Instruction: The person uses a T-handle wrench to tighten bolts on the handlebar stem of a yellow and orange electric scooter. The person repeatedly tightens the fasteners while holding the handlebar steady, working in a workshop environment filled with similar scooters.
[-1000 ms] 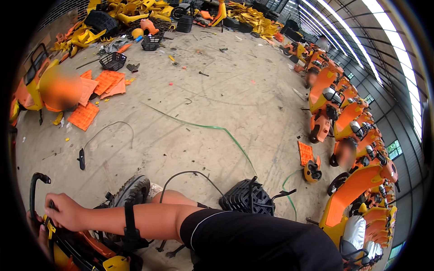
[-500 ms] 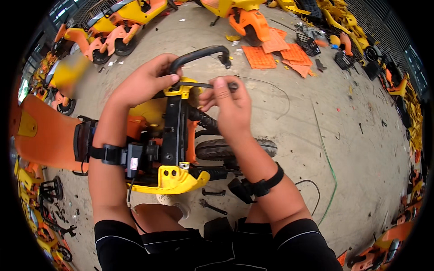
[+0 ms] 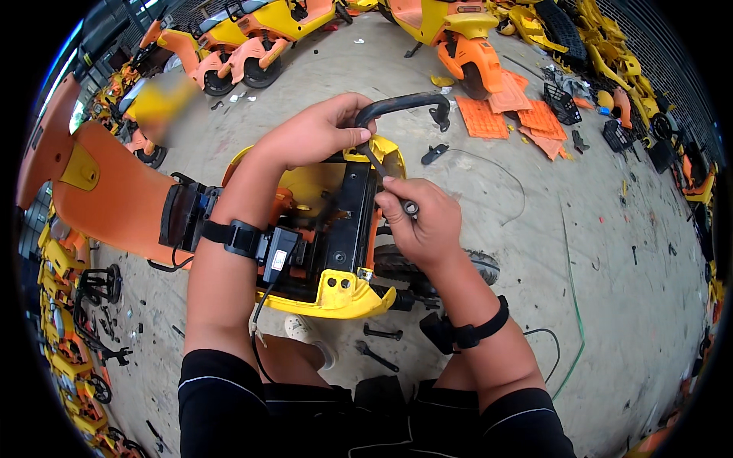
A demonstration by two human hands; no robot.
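My left hand (image 3: 324,131) is closed around the near-left end of a black curved grab rail (image 3: 405,101). Its thumb lies beside the yellow bracket (image 3: 389,153) at the far end of a partly stripped scooter's rear. A dark socket wrench (image 3: 376,162) slants from that bracket toward me, and my right hand (image 3: 429,225) is wrapped around its near part. The round socket end (image 3: 411,207) pokes out past my fingers. Below my hands runs the scooter's black frame plate (image 3: 347,221); the fastener under the tool's far end is hidden.
The scooter's orange front panel (image 3: 114,198) reaches left, and its rear wheel (image 3: 481,267) sticks out right. A nearer yellow bracket (image 3: 336,294) fronts my legs. Two wrenches, one an adjustable wrench (image 3: 376,356), lie on the floor. Orange panels (image 3: 481,118) and parked scooters (image 3: 259,46) stand farther off.
My right hand has pulled nearer to me, swinging the wrench from nearly level to a steep slant. My left hand stays on the rail. The whole view has shifted.
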